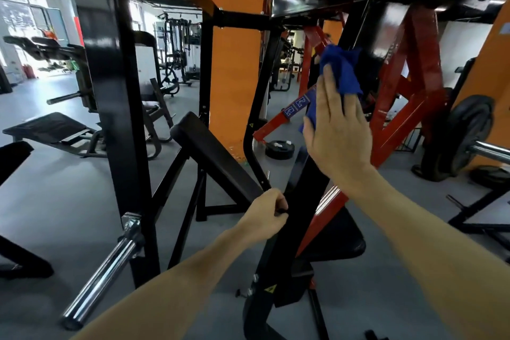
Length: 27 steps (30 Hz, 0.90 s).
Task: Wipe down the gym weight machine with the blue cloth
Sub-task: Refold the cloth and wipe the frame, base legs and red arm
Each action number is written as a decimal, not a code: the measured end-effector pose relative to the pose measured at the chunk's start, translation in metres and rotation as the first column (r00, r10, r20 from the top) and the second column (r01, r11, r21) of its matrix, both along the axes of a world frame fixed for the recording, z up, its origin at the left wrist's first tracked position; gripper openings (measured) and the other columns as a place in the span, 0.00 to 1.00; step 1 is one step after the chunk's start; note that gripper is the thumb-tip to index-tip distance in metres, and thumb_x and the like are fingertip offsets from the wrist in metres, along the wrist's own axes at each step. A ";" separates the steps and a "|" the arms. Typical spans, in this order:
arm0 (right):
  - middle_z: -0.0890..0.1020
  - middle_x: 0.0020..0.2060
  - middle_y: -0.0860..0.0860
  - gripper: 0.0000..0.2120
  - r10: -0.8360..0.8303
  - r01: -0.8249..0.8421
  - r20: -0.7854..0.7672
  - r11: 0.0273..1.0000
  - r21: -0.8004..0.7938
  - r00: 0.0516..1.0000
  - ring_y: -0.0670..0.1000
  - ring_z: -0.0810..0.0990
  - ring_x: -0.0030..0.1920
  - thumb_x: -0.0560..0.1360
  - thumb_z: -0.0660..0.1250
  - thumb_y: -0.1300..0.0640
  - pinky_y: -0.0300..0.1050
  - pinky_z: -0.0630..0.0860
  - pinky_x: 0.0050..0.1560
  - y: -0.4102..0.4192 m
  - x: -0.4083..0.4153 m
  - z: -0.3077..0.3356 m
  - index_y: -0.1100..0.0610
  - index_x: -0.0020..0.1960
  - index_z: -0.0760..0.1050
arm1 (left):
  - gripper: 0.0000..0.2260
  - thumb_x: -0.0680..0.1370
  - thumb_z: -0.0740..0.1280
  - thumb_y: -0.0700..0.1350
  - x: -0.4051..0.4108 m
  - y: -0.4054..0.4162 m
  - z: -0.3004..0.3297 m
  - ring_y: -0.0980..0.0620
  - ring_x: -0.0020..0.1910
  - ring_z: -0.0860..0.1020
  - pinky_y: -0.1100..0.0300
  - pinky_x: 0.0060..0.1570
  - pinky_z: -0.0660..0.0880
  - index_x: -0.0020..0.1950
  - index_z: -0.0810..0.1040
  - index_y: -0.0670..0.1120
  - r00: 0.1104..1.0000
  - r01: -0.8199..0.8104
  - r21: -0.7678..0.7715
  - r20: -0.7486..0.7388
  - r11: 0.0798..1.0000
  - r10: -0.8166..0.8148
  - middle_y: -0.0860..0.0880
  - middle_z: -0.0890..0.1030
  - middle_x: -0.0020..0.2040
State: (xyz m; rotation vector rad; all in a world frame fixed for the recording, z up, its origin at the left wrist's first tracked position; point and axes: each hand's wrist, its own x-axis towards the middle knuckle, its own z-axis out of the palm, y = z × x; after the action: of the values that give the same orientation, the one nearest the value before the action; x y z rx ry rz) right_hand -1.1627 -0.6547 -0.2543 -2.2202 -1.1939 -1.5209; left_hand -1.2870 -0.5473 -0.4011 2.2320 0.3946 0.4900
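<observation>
Wiping mid-task: right hand (338,130), fingers straight, presses blue cloth (340,69) on black upright (298,185); left hand (269,214) grips it below. Most frame likely remains.

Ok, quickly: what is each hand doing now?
Left hand: grips the black bar.
Right hand: open, fingers straight, pressing the blue cloth.

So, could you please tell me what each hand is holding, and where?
The right hand presses the blue cloth flat against the black bar. The left hand grips the edge of the black upright lower down.
</observation>
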 end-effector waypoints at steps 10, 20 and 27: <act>0.46 0.79 0.64 0.45 0.108 0.112 -0.601 0.942 0.316 0.792 0.63 0.47 0.80 0.80 0.66 0.45 0.47 0.40 0.79 0.032 -0.061 -0.156 0.69 0.79 0.42 | 0.14 0.73 0.55 0.19 0.002 0.020 -0.025 0.52 0.48 0.80 0.51 0.54 0.73 0.43 0.70 0.37 0.987 0.123 -0.391 0.141 0.912 -0.072 0.48 0.84 0.47; 0.48 0.80 0.63 0.40 0.111 0.134 -0.423 0.851 0.508 0.899 0.61 0.47 0.80 0.83 0.59 0.44 0.51 0.48 0.80 0.047 -0.027 -0.051 0.68 0.79 0.43 | 0.16 0.78 0.52 0.22 0.008 0.030 -0.031 0.51 0.49 0.78 0.60 0.53 0.73 0.45 0.69 0.41 0.982 0.107 -0.439 0.189 0.892 -0.024 0.45 0.78 0.51; 0.32 0.78 0.53 0.45 0.114 0.226 -0.698 0.899 0.375 0.707 0.56 0.44 0.81 0.80 0.58 0.43 0.54 0.60 0.77 0.059 -0.086 -0.272 0.60 0.78 0.29 | 0.18 0.74 0.49 0.20 -0.002 0.036 -0.087 0.55 0.49 0.80 0.65 0.43 0.76 0.50 0.72 0.37 0.983 0.118 -0.586 0.182 0.801 -0.012 0.48 0.81 0.51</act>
State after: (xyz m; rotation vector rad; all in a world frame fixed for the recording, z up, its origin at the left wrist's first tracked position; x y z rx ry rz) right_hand -1.2488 -0.5957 -0.5262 -2.1812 -0.4731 -0.6784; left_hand -1.2888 -0.5114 -0.4884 1.5697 0.3235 0.4392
